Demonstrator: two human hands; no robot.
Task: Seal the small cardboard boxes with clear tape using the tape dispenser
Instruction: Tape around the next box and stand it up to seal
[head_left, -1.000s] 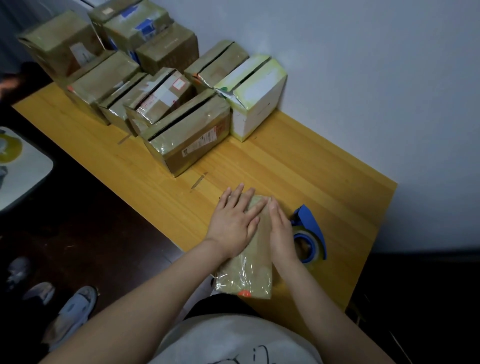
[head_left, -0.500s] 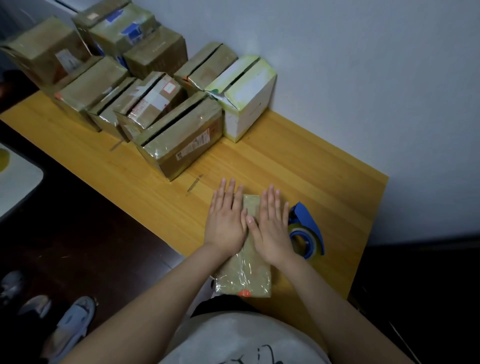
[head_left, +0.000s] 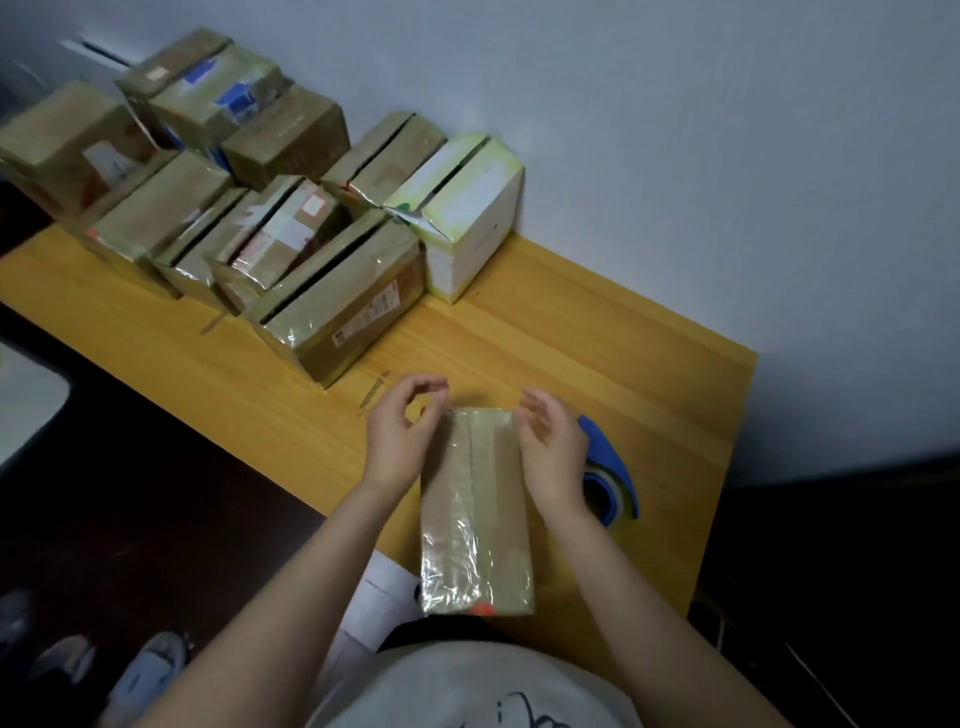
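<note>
L hand (head_left: 400, 436) & R hand (head_left: 553, 452) loosely curled, gripping nothing, flank taped box (head_left: 475, 514) at near edge of table (head_left: 597, 338); blue dispenser (head_left: 610, 467) just R. Labels on rear boxes (head_left: 337, 306) too blurred to read.

The near box (head_left: 506, 499) is matt brown cardboard under glossy, crinkled clear tape (head_left: 457, 566). The far boxes (head_left: 337, 306) show the same shiny film over cardboard; the white box (head_left: 467, 228) is matt card. The bench (head_left: 597, 332) is smooth yellow wood with visible grain. The dispenser (head_left: 608, 462) is smooth blue plastic.
</note>
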